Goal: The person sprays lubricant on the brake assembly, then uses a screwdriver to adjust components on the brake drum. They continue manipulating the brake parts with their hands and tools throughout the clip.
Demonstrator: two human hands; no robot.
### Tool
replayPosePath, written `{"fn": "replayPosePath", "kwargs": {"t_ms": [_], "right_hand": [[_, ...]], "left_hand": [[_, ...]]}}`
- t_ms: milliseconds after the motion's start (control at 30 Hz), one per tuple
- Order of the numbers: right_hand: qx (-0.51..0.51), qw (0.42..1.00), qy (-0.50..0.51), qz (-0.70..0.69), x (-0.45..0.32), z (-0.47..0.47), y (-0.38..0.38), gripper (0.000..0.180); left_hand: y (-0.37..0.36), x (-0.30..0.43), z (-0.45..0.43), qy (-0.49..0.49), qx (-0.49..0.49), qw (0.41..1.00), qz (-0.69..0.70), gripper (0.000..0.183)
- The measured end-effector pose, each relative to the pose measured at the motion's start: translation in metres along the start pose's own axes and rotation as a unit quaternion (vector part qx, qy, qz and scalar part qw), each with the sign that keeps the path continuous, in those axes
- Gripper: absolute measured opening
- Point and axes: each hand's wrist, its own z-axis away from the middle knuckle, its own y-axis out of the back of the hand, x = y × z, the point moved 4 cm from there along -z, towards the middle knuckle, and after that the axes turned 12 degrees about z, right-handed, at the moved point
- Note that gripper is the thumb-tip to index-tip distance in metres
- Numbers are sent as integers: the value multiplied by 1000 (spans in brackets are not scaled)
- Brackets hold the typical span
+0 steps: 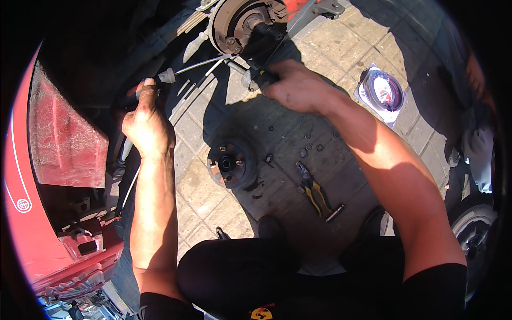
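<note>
My left hand (146, 120) is closed on a dark handle-like part with some red on it, in shadow; beside it a pale cap and a metal rod (200, 64) run towards the wheel hub. My right hand (294, 86) grips a dark tool handle (270, 76) just below the brake assembly (244, 28) of a vehicle. What the far end of that tool touches is hard to tell. A brake drum (227, 164) lies on the paving below both hands. Combination pliers with yellow and black handles (312, 188) lie right of the drum.
Nuts and washers (308, 142) are scattered near the pliers, with a small metal socket piece (335, 213) by their handles. A clear package with a dark ring-shaped item (382, 94) lies at right. Red bodywork (32, 224) stands at left, a wheel (474, 236) at lower right. Another person's hand shows at far right.
</note>
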Motion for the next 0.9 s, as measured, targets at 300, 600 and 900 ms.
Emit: {"fn": "replayPosePath", "kwargs": {"t_ms": [300,600,900], "right_hand": [[10,999,24,45,3,-6,-1,30],[-17,981,59,183,-15,-12,-7,32],[28,981,78,178,-14,-24,-23,18]], "left_hand": [[-24,12,-4,-25,-43,992,-113,19],[-38,20,1,-111,-66,966,-226,13],[-36,19,6,-143,-93,963,-207,13]]}}
